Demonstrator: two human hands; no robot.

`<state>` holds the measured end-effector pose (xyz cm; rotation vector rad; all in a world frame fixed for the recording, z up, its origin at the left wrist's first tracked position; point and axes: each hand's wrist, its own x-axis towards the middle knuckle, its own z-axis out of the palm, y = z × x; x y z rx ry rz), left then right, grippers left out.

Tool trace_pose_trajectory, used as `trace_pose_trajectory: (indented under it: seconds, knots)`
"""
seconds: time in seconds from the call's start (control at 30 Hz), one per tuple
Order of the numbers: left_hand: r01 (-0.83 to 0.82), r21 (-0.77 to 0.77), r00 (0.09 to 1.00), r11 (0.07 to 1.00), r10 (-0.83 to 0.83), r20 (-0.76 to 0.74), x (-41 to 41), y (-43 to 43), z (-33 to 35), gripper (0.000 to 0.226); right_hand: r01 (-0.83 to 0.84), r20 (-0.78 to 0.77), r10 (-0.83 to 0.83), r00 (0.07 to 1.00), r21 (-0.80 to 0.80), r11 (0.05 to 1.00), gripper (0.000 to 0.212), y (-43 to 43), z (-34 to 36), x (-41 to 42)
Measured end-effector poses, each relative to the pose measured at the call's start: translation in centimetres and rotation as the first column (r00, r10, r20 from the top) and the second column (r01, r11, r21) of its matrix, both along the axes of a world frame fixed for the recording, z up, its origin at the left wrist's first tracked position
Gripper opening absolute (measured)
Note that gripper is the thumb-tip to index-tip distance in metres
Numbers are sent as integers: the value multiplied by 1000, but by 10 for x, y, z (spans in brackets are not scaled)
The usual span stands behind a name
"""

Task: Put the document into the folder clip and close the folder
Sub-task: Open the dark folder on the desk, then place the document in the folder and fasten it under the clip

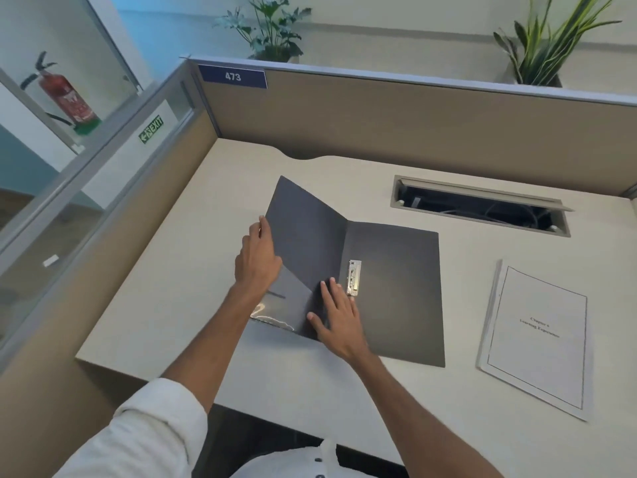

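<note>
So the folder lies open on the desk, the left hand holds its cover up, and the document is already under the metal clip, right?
Not quite. In the head view the document still lies on the desk, right of the folder, and its metal clip is bare. The left hand does hold the cover up.

A blue plate [232,76] on the partition's top left corner reads "473". A green sign [151,129] on the side glass panel reads "EXIT". The document [537,334] near the desk's right edge carries small print, partly legible as "Chapter".

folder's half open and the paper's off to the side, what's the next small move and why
Probably lay the raised front cover flat with the left hand. The dark grey plastic folder is only part open, its cover tilted up, while the right hand presses near the spine beside the silver metal clip. The white printed document lies apart, to the right.
</note>
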<state>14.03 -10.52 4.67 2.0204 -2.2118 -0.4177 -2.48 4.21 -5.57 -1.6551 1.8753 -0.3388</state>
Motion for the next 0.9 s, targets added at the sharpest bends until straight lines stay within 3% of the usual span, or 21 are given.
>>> trace_pose_trajectory:
  seconds: [0.2,0.5,0.63,0.73,0.9]
  knots:
    - [24,108,987,994,-41,154,15,17,-39,78,13,-60,-12,998,24,1000,79,2,-16,18]
    - [47,320,993,946,-81,92,24,24,-78,74,36,-105,-29,994,60,998,78,-2,-15,28]
    - [25,302,994,953,-57,97,15,28,-78,77,39,-7,-39,999,43,998,75,-1,-9,22]
    - [44,250,994,967,-68,88,0,28,-74,78,95,61,-91,994,-74,993,63,3,1,0]
    - [232,220,970,948,-243,25,-38,28,-68,82,212,-66,-220,973,-114,971,61,8,11,-61]
